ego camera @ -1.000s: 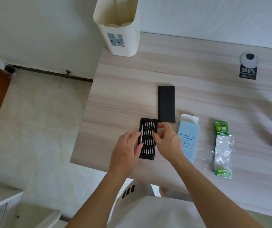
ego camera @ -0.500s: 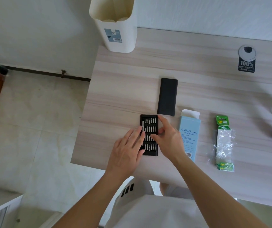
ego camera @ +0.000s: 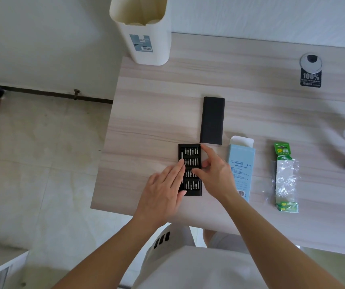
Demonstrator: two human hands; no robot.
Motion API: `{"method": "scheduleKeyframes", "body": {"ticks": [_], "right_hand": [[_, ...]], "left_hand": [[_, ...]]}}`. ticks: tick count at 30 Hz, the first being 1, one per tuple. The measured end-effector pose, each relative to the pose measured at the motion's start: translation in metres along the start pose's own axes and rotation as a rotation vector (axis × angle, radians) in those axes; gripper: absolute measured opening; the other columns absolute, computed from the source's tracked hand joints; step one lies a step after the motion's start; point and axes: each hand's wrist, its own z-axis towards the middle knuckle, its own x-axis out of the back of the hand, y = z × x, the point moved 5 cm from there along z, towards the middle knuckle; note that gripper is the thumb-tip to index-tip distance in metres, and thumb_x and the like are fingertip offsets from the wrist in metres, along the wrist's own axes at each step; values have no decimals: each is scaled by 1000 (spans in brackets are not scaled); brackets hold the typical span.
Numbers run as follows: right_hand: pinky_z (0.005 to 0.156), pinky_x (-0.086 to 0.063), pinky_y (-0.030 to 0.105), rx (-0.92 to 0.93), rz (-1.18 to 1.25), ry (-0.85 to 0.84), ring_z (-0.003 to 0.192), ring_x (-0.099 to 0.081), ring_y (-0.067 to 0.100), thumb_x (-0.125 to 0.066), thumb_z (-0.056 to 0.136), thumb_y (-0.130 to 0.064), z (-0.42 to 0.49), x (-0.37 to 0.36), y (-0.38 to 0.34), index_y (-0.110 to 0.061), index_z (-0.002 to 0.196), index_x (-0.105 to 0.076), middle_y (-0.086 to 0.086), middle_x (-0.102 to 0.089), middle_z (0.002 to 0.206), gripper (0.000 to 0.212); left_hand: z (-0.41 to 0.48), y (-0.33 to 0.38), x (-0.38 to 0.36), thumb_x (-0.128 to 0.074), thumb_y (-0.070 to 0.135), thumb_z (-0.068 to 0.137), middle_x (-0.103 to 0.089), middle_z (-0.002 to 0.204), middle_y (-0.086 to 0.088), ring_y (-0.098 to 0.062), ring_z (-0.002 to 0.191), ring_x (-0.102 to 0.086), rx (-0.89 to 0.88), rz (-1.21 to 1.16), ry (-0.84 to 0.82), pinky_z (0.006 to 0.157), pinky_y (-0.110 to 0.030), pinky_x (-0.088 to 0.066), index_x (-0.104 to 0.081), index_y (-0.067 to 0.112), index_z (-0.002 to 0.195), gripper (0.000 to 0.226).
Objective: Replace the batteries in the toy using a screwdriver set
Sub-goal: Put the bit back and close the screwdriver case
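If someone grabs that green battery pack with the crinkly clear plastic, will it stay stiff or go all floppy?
Probably floppy in the middle: the green battery pack looks torn open, its clear plastic wrinkled and loose. The green card ends may stay stiffer. It lies flat on the table, so it likely won't roll, though any batteries left inside, which I can't see, might slip out.

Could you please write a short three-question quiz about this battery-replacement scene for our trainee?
1. True or false: the black sleeve still covers the bit tray.
2. What lies nearest the battery pack? A) blue box B) white bin C) bit tray
3. Which hand rests its fingers along the tray's handle side?

Key
1. False: it lies apart, beyond the tray.
2. A
3. The left hand; the right hand reaches among the bits.
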Motion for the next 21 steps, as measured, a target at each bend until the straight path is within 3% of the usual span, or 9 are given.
{"method": "scheduleKeyframes", "body": {"ticks": [4, 10, 14, 17, 21], "right_hand": [[70, -46, 28, 10, -22, -4, 86, -60, 14, -72, 88, -26, 0, 0, -1, -37, 145, -41, -2, -64, 94, 66], [72, -51, 30, -9, -36, -23, 88, -60, 14, -71, 89, -28, -2, 0, -3, -37, 145, -40, -2, -63, 96, 65], [69, -47, 27, -19, -46, -38, 88, -60, 14, -69, 90, -27, -3, 0, -6, -36, 145, -39, -1, -63, 98, 64], [70, -45, 27, -11, -64, -17, 89, -62, 17, -67, 92, -27, -3, 8, -13, -33, 141, -44, 0, -65, 97, 55], [76, -46, 34, -63, -85, 237, 87, -57, 20, -62, 94, -28, 9, 42, -25, -17, 126, -56, 4, -65, 102, 34]], "left_hand": [[-3, 0, 1, -45, 39, 98, -28, 164, 0, -17, 144, -39, -12, -22, 0, 102, -36, -45, -37, 11, 152, 61], [-1, -3, 0, -43, 41, 97, -33, 162, 1, -18, 142, -42, 6, 6, -28, 101, -40, -45, -45, 14, 148, 58], [3, -8, 2, -45, 41, 94, -38, 158, 5, -14, 139, -43, 16, -129, -35, 100, -38, -47, -48, 17, 146, 57], [10, -14, 7, -55, 36, 95, -45, 152, 0, -18, 133, -48, 179, -325, 28, 103, -39, -49, -45, 16, 146, 56], [29, -6, 17, -62, 50, 91, -49, 133, -8, -26, 119, -50, 538, -402, 37, 96, -38, -47, -44, 12, 141, 66]]}}
